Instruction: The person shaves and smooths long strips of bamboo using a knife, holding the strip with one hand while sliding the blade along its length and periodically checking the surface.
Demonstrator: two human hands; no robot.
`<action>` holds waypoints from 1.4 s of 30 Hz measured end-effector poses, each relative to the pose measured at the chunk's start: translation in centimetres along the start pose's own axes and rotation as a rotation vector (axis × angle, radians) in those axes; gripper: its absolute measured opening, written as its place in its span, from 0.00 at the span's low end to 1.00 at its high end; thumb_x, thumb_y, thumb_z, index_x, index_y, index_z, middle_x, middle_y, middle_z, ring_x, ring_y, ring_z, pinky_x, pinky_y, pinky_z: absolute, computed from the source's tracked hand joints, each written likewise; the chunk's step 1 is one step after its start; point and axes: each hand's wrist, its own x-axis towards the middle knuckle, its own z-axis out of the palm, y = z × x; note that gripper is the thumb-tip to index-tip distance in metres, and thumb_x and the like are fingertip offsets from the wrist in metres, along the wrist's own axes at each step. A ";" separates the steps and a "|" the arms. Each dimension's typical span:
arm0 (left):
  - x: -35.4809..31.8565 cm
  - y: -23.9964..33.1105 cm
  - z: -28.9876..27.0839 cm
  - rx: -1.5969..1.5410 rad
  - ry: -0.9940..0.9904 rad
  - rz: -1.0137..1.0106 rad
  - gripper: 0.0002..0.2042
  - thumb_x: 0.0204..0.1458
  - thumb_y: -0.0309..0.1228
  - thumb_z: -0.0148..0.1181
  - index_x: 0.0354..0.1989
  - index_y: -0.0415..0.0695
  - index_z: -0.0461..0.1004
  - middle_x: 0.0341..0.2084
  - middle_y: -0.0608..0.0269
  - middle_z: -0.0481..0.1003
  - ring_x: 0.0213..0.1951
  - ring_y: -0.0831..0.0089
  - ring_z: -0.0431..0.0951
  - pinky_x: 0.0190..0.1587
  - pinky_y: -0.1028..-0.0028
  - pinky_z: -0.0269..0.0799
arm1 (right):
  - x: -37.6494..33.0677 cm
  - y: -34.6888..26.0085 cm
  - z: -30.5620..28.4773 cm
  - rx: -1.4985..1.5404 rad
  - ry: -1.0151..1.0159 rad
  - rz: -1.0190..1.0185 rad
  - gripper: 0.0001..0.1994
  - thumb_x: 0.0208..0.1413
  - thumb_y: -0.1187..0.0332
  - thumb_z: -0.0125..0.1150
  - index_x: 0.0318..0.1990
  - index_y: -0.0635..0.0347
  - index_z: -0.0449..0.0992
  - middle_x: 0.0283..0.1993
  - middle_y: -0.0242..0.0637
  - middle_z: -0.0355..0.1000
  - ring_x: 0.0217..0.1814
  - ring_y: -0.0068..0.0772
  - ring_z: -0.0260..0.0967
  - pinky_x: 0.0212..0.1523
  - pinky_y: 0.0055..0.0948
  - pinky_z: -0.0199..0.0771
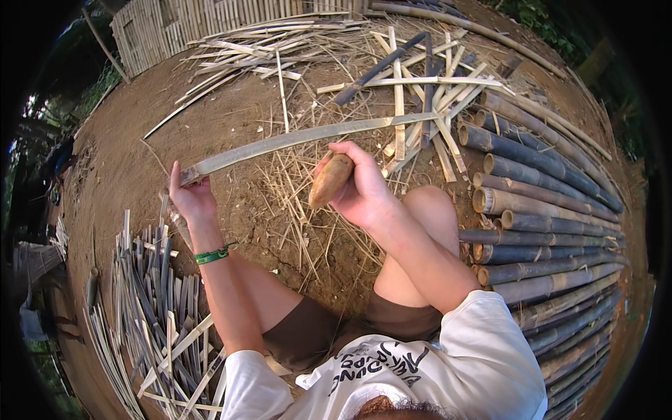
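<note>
Between the thumb and fingers of my left hand [194, 203] is the near-left end of a long grey-green bamboo strip [287, 143]. The strip slants up to the right, and its far end overlaps a heap of split bamboo. My right hand [360, 189] is closed around a rounded brown wooden piece [330, 182], shaped like a tool handle; whether a blade is fixed to it I cannot see. That hand is held just below the middle of the strip, apart from it. Thin shavings [297, 189] lie on the ground beneath both hands.
Stacked bamboo poles [560, 220] line my right side. A pile of narrow split strips [157, 308] lies by my left leg. Ahead are crossed bamboo pieces [399, 91] and loose pale slats [245, 49]. A bamboo slat wall [182, 31] stands at the back.
</note>
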 end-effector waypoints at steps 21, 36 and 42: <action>-1.5 0.8 0.3 0.014 -0.058 0.064 0.04 0.58 0.32 0.61 0.34 0.51 0.72 0.27 0.72 0.74 0.32 0.77 0.75 0.38 0.68 0.69 | 4.4 -0.3 -1.5 0.001 -0.089 0.006 0.07 0.53 0.66 0.59 0.33 0.58 0.69 0.30 0.34 0.71 0.34 0.34 0.71 0.46 0.38 0.74; -0.4 4.6 -1.3 0.378 0.192 0.490 0.14 0.60 0.39 0.61 0.42 0.46 0.64 0.33 0.63 0.73 0.34 0.75 0.73 0.34 0.75 0.71 | 18.4 2.6 6.4 -0.697 -0.261 0.117 0.07 0.45 0.66 0.60 0.28 0.54 0.67 0.22 0.34 0.68 0.21 0.30 0.68 0.25 0.33 0.74; 1.0 4.8 -4.4 0.348 0.278 0.347 0.23 0.60 0.42 0.60 0.52 0.41 0.58 0.41 0.54 0.66 0.40 0.69 0.70 0.38 0.68 0.70 | 17.4 1.4 3.7 -0.854 -0.229 0.234 0.11 0.47 0.59 0.61 0.35 0.53 0.71 0.23 0.31 0.68 0.22 0.27 0.67 0.26 0.32 0.72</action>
